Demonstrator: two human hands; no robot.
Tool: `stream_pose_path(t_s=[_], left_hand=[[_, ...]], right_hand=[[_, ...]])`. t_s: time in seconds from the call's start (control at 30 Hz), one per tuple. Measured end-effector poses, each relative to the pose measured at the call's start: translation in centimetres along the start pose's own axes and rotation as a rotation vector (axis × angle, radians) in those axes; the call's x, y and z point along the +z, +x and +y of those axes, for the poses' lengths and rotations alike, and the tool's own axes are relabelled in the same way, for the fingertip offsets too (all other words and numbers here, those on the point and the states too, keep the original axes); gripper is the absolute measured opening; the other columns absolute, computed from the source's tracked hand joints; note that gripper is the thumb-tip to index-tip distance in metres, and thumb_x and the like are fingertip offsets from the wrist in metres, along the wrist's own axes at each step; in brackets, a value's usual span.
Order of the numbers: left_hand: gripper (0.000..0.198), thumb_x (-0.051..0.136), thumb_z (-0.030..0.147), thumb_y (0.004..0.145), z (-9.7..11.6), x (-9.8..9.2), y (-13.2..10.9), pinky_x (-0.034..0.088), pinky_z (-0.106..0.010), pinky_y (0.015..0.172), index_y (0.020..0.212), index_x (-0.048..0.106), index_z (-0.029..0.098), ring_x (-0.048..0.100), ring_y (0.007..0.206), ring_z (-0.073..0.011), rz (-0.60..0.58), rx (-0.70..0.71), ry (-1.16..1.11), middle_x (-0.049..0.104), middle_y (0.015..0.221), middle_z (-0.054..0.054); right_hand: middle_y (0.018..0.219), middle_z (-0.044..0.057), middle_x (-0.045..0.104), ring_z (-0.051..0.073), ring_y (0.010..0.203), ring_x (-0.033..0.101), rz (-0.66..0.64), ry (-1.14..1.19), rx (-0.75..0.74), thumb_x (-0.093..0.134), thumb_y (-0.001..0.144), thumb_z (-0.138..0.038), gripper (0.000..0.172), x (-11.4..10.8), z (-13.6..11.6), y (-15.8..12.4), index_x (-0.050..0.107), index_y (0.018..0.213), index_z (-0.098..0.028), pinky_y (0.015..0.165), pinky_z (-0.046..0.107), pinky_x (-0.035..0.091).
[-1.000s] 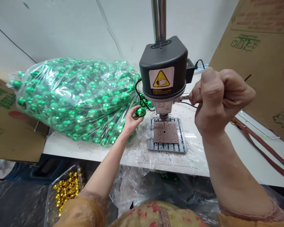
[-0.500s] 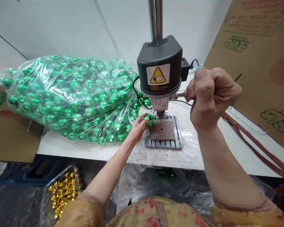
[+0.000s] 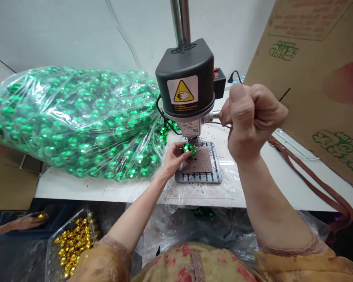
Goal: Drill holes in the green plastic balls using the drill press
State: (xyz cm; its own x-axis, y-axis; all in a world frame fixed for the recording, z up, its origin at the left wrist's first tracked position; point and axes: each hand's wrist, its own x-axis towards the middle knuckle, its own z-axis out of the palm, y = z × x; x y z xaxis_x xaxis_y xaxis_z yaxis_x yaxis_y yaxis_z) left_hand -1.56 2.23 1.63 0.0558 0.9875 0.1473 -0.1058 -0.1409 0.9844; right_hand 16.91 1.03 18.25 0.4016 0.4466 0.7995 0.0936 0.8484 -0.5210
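A small drill press (image 3: 186, 80) with a black head and a yellow warning label stands on the white table. My left hand (image 3: 175, 158) pinches a shiny green faceted ball (image 3: 189, 149) right beneath the chuck, above the brown board (image 3: 204, 161) on the slotted metal base (image 3: 217, 178). The drill tip is hidden by the ball, so I cannot tell whether they touch. My right hand (image 3: 253, 117) is closed in a fist around the press's feed lever (image 3: 215, 114), most of which the fingers cover.
A clear plastic bag (image 3: 82, 121) full of green balls lies left of the press. Dark shavings litter the tabletop. A cardboard box (image 3: 320, 78) and brown straps (image 3: 312, 180) are at right. Below left, a clear bin (image 3: 48, 250) holds gold balls, near another person's hand (image 3: 29, 221) with a gold piece.
My left hand has brought the green ball from beside the chuck to under it. My right hand keeps its hold on the lever. Another person's hand has appeared at lower left.
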Motion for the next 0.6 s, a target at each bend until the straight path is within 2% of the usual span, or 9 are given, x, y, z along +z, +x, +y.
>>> stream_pose_path(t_s=[0.23,0.43,0.6], left_hand=[[0.059,0.098,0.046,0.067,-0.59,-0.05,-0.14,0.058,-0.038,0.095,0.11,0.066,0.02,0.073,0.098,-0.0197,-0.064,0.023,0.007,0.075,0.104,-0.004],[0.06,0.098,0.046,0.068,-0.68,0.23,-0.23,0.059,-0.039,0.096,0.113,0.067,0.021,0.074,0.1,-0.0218,-0.088,0.039,0.012,0.077,0.108,-0.006],[0.067,0.098,0.046,0.067,-0.9,0.42,-0.24,0.057,-0.041,0.101,0.121,0.067,0.021,0.074,0.107,-0.0241,-0.124,0.036,0.027,0.077,0.115,-0.008]], right_hand=[[0.052,-0.003,0.034,0.015,0.047,0.033,-0.005,0.053,-0.033,0.064,0.094,-0.054,0.056,0.03,-0.23,0.09,0.033,0.057,-0.025,0.054,0.039,0.029],[0.05,-0.003,0.034,0.013,0.046,0.034,-0.006,-0.031,-0.048,0.06,0.095,-0.058,0.06,0.14,-0.53,0.2,0.026,0.059,-0.024,0.05,0.038,0.03],[0.05,-0.005,0.036,0.009,0.045,0.034,-0.005,0.063,-0.089,0.065,0.095,-0.053,0.061,0.2,-0.44,0.2,0.027,0.059,-0.022,0.051,0.034,0.027]])
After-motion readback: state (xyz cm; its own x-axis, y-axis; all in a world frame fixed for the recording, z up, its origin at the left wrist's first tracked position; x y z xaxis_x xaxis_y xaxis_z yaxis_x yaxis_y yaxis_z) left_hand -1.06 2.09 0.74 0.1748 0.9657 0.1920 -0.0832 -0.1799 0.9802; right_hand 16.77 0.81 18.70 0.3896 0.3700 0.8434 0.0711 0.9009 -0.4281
